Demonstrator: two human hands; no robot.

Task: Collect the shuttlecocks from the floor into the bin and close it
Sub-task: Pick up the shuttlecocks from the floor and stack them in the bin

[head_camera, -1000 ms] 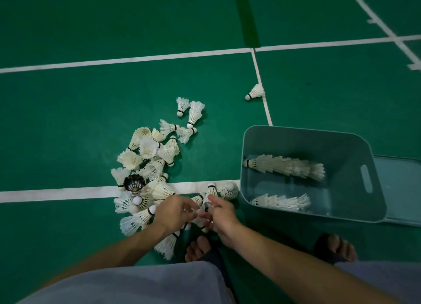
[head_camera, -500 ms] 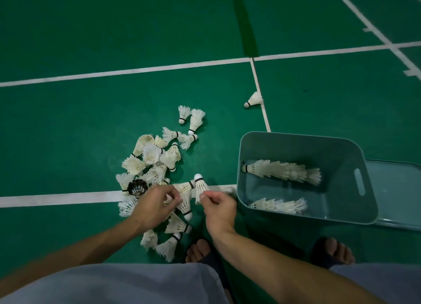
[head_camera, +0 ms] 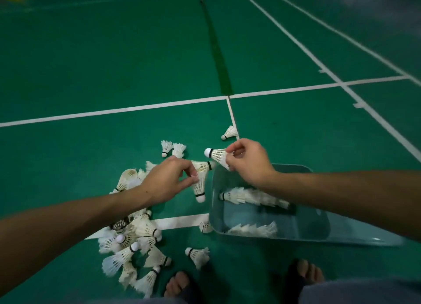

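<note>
My left hand (head_camera: 167, 183) pinches two white shuttlecocks (head_camera: 200, 180), one with its cork hanging down, just left of the bin. My right hand (head_camera: 248, 162) grips one shuttlecock (head_camera: 216, 155) by its feathers, cork to the left, above the far left corner of the pale blue bin (head_camera: 319, 241). Inside the bin lie two nested rows of shuttlecocks (head_camera: 250, 195), the nearer row (head_camera: 252, 229) along the front wall. A pile of loose shuttlecocks (head_camera: 134, 242) covers the floor under my left forearm.
Stray shuttlecocks lie apart on the green court: one (head_camera: 229, 132) by the white centre line, a pair (head_camera: 173, 148) beyond my left hand, one (head_camera: 198, 256) near my feet (head_camera: 178, 285). White court lines cross the floor.
Both hands have lifted from the pile with shuttlecocks and moved up and right toward the bin. The view has tilted upward, showing more of the court.
</note>
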